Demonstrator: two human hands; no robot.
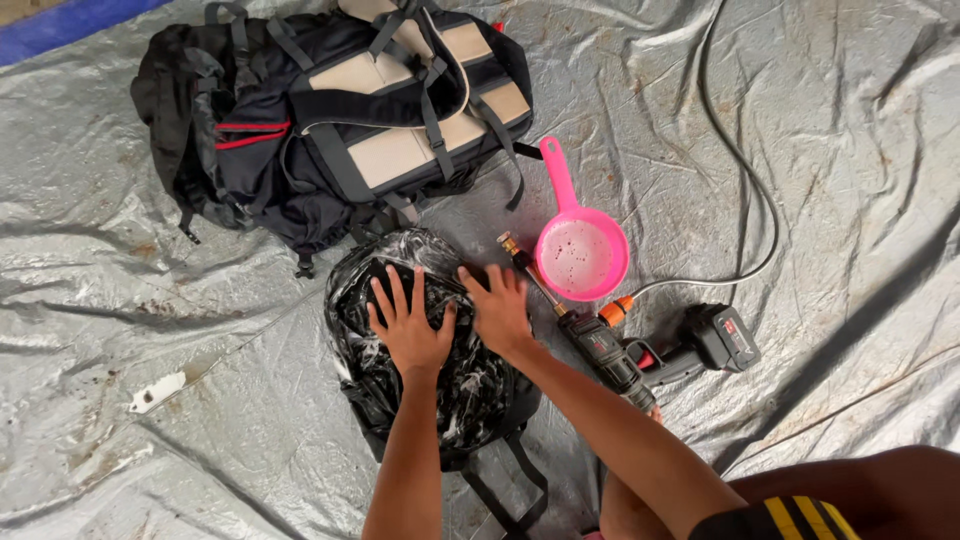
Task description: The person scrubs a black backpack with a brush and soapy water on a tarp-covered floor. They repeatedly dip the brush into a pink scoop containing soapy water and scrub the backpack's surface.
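Observation:
A small black bag (pixel 400 400) covered in white soap foam lies on the grey tarp (pixel 150 420) in front of me. My left hand (pixel 408 322) presses flat on its top with fingers spread. Beside it, my right hand (pixel 498 305) also rests palm down on the bag's right edge, fingers apart. Neither hand grips anything.
A large black and beige backpack (pixel 330 120) lies at the back. A pink scoop (pixel 580 250) with soapy water sits right of my hands. A black cordless spray gun (pixel 640 355) with a brass nozzle and a white hose (pixel 740 160) lies to the right. My knee (pixel 850 490) shows at bottom right.

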